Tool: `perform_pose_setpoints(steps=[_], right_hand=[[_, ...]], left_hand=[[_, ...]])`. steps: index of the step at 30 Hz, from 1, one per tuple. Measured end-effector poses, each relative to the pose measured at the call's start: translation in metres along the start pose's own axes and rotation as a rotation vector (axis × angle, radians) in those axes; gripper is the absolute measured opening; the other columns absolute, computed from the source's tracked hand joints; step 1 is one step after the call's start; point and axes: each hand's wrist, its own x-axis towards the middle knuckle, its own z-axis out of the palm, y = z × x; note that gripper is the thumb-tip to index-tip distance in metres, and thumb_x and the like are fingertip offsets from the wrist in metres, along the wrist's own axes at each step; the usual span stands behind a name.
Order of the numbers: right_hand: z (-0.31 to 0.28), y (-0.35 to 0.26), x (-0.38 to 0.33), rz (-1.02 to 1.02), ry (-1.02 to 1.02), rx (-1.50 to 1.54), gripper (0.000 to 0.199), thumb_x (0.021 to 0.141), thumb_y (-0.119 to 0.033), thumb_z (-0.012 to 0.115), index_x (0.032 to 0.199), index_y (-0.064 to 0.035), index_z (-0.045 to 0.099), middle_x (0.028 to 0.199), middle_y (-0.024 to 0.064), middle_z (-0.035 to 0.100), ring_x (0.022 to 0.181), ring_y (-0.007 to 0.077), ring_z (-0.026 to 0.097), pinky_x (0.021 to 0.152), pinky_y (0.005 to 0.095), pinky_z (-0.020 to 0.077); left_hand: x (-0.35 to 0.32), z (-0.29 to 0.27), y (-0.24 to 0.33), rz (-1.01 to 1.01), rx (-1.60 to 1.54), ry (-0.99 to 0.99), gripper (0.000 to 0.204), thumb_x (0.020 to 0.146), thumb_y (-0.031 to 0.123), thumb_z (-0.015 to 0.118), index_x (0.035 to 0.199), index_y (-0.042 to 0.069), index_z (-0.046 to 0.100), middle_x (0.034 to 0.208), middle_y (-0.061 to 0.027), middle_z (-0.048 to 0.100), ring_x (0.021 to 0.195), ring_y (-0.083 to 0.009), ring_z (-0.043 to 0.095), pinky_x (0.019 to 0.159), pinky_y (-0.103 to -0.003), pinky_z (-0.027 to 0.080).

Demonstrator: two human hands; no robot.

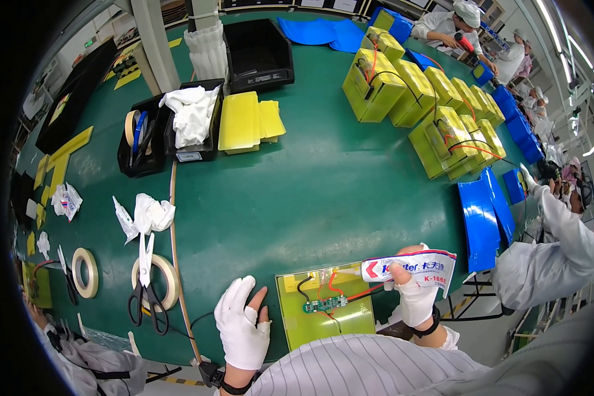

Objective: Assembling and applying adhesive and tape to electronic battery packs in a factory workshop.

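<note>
My right hand (414,305), in a white glove with bare fingertips, is closed round a white glue tube (432,265) with red and blue print. The tube lies roughly level, its nozzle end over the right part of a yellow-wrapped battery pack (356,322). On the pack sits a small green circuit board (325,303) with red and black wires. Left of the pack, my left hand (241,323) rests by the table, gloved with bare thumb and fingertip, fingers extended and holding nothing. My striped sleeve or front hides the pack's near edge.
Scissors (148,290) lie over a tape roll (169,280) at left, by crumpled white cloth (154,212). Black bins (257,56) and yellow sheets (239,122) stand farther back. Several yellow packs (374,86) and blue sheets (478,211) are at right. Co-workers (554,257) sit on both sides.
</note>
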Motion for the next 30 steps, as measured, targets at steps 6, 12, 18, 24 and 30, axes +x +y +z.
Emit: perform_pose_setpoints(steps=[6,12,18,24,30], right_hand=[[0.004,-0.001,0.001,0.01,0.03,0.033,0.031,0.082,-0.018,0.08,0.101,-0.0079,0.058,0.079,0.0064,0.066,0.06,0.0135,0.063,0.052,0.0246,0.048],[-0.004,0.002,0.0,-0.003,-0.007,0.001,0.03,0.082,-0.018,0.08,0.1,-0.0074,0.059,0.079,0.0063,0.066,0.06,0.0132,0.063,0.052,0.0244,0.0483],[-0.004,-0.003,-0.004,0.044,-0.041,0.01,0.023,0.086,-0.011,0.077,0.1,-0.0052,0.06,0.081,0.0029,0.064,0.066,0.0095,0.058,0.059,0.0239,0.0477],[-0.004,-0.001,-0.003,0.041,-0.062,0.011,0.024,0.086,-0.012,0.078,0.101,-0.0052,0.06,0.081,0.0031,0.064,0.066,0.0096,0.059,0.059,0.0242,0.048],[-0.003,-0.004,-0.004,0.033,-0.001,0.034,0.026,0.085,-0.012,0.079,0.101,-0.0059,0.061,0.082,0.0021,0.064,0.067,0.0094,0.059,0.06,0.0239,0.0482]], left_hand=[[-0.001,0.0,0.0,-0.016,-0.01,0.005,0.045,0.067,-0.001,0.077,0.111,0.007,0.073,0.133,-0.0084,0.056,0.124,-0.0318,0.052,0.103,-0.042,0.041],[0.0,-0.001,-0.004,0.044,0.017,-0.008,0.046,0.067,-0.001,0.076,0.112,0.008,0.073,0.133,-0.0088,0.056,0.124,-0.032,0.052,0.103,-0.043,0.04],[0.0,-0.001,-0.004,0.045,0.02,-0.014,0.046,0.068,-0.001,0.076,0.113,0.007,0.072,0.133,-0.0091,0.056,0.124,-0.0321,0.052,0.103,-0.043,0.04],[0.0,-0.001,-0.003,0.042,0.022,-0.006,0.046,0.067,-0.001,0.076,0.112,0.007,0.073,0.133,-0.0092,0.057,0.124,-0.0321,0.052,0.103,-0.042,0.04],[0.001,-0.002,-0.004,0.049,0.014,-0.009,0.045,0.066,-0.002,0.076,0.11,0.006,0.073,0.132,-0.0097,0.057,0.123,-0.0324,0.053,0.103,-0.042,0.041]])
